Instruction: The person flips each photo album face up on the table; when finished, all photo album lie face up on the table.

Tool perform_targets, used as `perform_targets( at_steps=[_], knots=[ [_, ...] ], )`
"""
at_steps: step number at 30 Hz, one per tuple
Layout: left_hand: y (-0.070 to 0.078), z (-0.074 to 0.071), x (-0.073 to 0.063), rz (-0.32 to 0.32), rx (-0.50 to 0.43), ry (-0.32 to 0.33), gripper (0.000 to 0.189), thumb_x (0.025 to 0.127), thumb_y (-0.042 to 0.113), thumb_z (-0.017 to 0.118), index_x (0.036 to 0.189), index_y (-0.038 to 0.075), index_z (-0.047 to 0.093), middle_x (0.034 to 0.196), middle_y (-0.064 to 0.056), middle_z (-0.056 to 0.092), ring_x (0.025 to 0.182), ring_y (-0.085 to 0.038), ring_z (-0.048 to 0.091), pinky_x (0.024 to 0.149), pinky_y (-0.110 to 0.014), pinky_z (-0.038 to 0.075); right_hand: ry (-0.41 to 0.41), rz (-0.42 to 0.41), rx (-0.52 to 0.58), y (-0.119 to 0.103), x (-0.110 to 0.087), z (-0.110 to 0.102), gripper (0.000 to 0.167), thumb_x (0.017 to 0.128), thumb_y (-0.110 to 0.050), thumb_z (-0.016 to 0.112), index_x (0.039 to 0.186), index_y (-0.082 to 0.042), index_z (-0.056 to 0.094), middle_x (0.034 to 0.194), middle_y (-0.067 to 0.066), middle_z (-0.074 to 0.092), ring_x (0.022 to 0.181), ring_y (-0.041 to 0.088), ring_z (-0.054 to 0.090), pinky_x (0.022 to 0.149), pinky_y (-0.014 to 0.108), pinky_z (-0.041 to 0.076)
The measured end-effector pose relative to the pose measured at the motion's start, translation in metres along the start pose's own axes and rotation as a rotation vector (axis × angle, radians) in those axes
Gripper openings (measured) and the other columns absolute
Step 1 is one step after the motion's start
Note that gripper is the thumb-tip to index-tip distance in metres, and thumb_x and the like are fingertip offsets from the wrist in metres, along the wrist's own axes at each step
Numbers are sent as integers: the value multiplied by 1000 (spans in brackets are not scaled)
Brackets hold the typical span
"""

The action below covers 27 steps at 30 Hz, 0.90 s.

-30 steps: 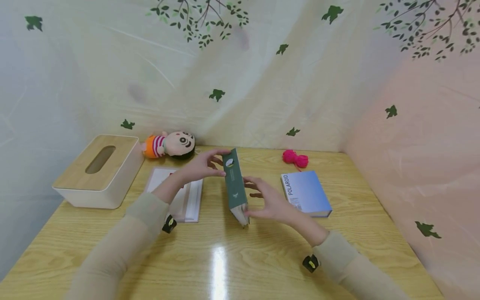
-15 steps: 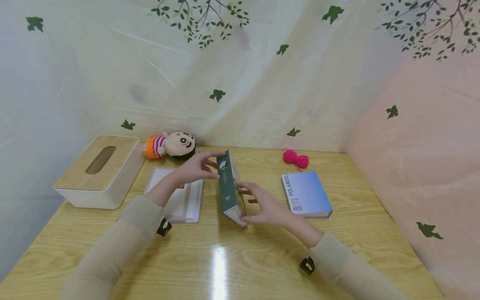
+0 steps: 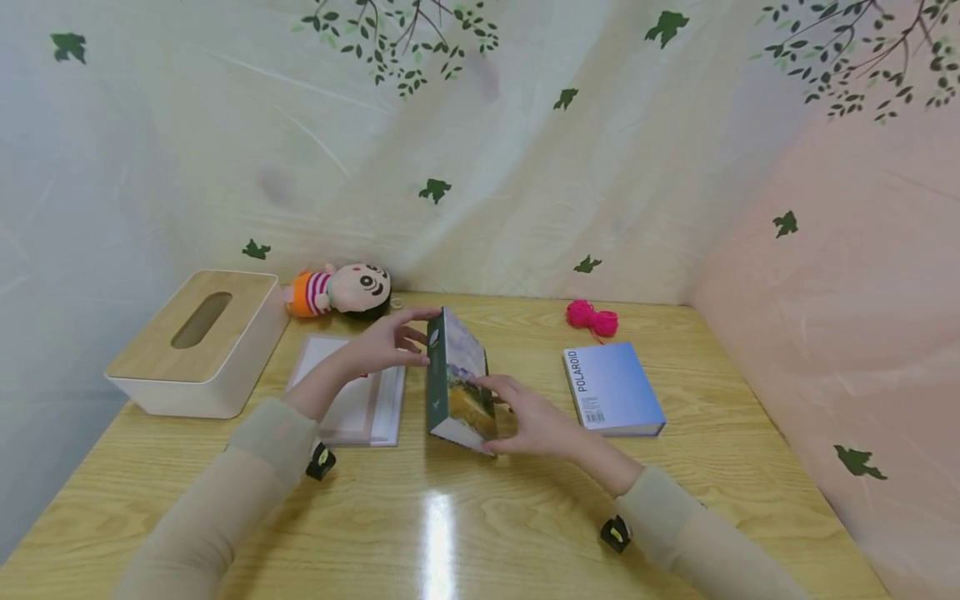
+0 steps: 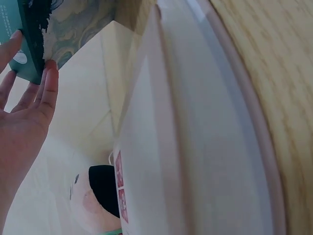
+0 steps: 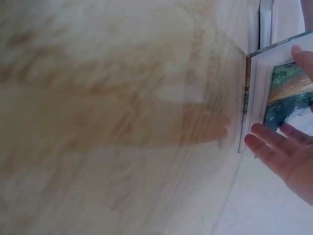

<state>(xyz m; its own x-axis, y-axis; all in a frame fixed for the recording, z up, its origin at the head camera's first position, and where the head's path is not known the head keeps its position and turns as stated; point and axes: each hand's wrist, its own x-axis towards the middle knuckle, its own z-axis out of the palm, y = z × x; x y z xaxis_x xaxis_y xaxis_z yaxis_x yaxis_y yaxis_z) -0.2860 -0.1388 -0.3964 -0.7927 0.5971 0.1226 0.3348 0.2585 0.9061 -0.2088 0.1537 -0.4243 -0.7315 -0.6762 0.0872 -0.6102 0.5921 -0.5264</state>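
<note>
Head view: green-spined book (image 3: 460,354) held at a tilt above or on the table (image 3: 517,525), spine toward the left hand (image 3: 382,343); contact with the tabletop cannot be told. Left fingers bent, gripping the far end of the spine. Right hand (image 3: 534,419) at the picture cover, fingers loosely spread, thumb at the near lower corner. Flat pale item (image 3: 384,408) near the left wrist; blue book (image 3: 618,387) beyond the right hand.

Left wrist view: thumb lies on the green spine, fingertips round its end; the book sits between them.

Right wrist view: thumb and fingers well apart, fingers nearly straight; thumb at the upper part of the cover, fingertips at the lower part. Firmness of contact cannot be judged.
</note>
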Motion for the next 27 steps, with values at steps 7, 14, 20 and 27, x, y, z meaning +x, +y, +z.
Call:
perform_targets(
  at_steps=[7, 14, 20, 27],
  knots=[
    [-10, 5, 1, -21, -42, 11, 71, 84, 12, 71, 146, 18, 35, 148, -10, 35, 112, -30, 56, 86, -34, 53, -5, 19, -64, 3, -2, 0, 88, 74, -53, 74, 146, -25, 32, 148, 10, 34, 131, 31, 40, 103, 48, 40],
    [-9, 8, 3, -54, -8, 28, 65, 90, 22, 66, 146, 18, 34, 148, -14, 35, 115, -32, 54, 89, -40, 50, -24, 63, -54, 6, -5, -3, 85, 75, -52, 74, 146, -26, 34, 149, 6, 33, 131, 30, 40, 103, 47, 40],
    [-7, 13, 7, -79, 36, 32, 67, 90, 25, 66, 147, 20, 31, 147, -16, 35, 115, -32, 56, 91, -43, 50, -29, 88, -66, 10, -6, -5, 81, 77, -51, 73, 144, -25, 37, 150, 4, 32, 132, 29, 39, 103, 47, 40],
    [-9, 15, 9, -130, 1, 5, 73, 89, 25, 66, 149, 21, 25, 151, -15, 29, 119, -33, 53, 93, -41, 49, -25, 97, -72, 17, -6, -2, 76, 78, -50, 72, 142, -26, 40, 150, 2, 31, 132, 27, 39, 102, 45, 41]
  ],
)
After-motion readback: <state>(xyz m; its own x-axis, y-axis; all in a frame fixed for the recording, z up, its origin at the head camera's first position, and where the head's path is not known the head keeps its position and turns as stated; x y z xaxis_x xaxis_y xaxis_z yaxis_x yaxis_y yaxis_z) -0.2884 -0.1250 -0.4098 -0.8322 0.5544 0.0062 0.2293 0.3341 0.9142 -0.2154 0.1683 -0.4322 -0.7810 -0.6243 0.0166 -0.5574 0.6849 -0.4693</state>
